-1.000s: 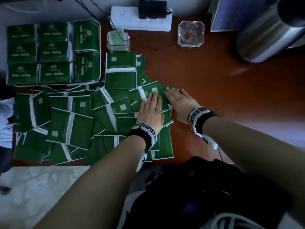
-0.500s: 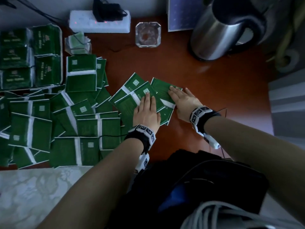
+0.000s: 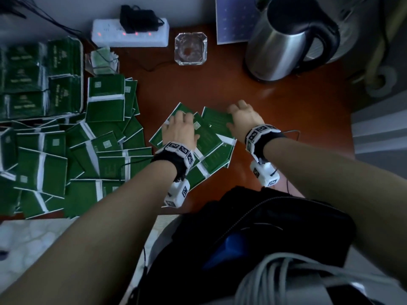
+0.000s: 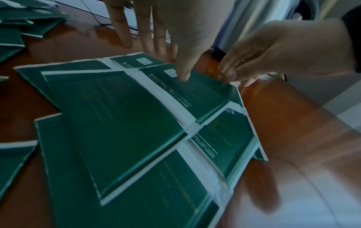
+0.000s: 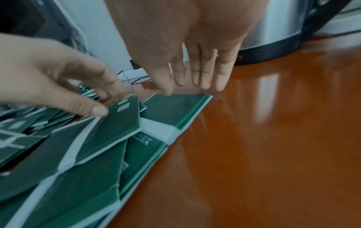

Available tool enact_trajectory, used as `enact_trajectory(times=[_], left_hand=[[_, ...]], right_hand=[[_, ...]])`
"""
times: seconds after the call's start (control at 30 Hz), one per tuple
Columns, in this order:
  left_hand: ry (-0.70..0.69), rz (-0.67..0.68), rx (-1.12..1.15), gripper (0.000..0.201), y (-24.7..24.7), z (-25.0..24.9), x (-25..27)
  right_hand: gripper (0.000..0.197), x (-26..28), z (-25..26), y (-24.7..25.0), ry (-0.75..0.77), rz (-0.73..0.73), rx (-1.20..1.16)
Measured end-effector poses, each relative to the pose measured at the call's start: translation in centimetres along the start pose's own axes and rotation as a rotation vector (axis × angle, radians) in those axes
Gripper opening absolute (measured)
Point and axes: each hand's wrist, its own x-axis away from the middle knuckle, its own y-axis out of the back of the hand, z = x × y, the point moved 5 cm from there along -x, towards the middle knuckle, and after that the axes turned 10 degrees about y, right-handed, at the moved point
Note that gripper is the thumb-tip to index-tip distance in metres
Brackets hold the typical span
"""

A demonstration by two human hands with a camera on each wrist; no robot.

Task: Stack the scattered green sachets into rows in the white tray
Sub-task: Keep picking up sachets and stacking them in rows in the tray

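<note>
Small sachet cluster (image 3: 204,137) now farther from the pile, left hand (image 3: 179,130) and right hand (image 3: 242,119) fingers straight, resting on it.

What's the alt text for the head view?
Both hands, left and right, rest flat on a small fanned batch of green sachets on a brown table. A bigger loose pile lies left, below a white tray holding stacked sachets. Behind stand a kettle, glass ashtray and power strip.
</note>
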Motion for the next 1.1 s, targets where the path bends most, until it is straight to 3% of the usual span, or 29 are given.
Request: enact_trajectory(times=[0.23,0.37,0.5,0.9,1.0,1.1], left_hand=[[0.670,0.178,0.267,0.096,-2.8,6.0,3.8],[0.846,0.320,0.496,0.099,-4.4,6.5,4.9],[0.860,0.375,0.610,0.095,-5.7,7.0,4.3],[0.866,0.193,0.800,0.077,-4.7,7.6,5.3],[0.816,0.155,0.772,0.059,-3.4,8.2,4.9],[0.648,0.160,0.664,0.024,-1.8,7.4,4.0]], right_hand=[[0.066,-1.0,0.4,-0.5,-0.037,0.030,0.146],[0.077,-1.6,1.1,-1.1,-0.049,0.018,0.189],[0.075,-2.1,0.9,-1.7,-0.089,0.015,0.158],[0.062,-2.4,0.0,-1.2,-0.089,0.079,0.024],[0.051,-1.8,-0.9,0.4,-0.069,0.016,0.024],[0.036,-0.8,-2.1,2.4,-0.061,-0.036,0.057]])
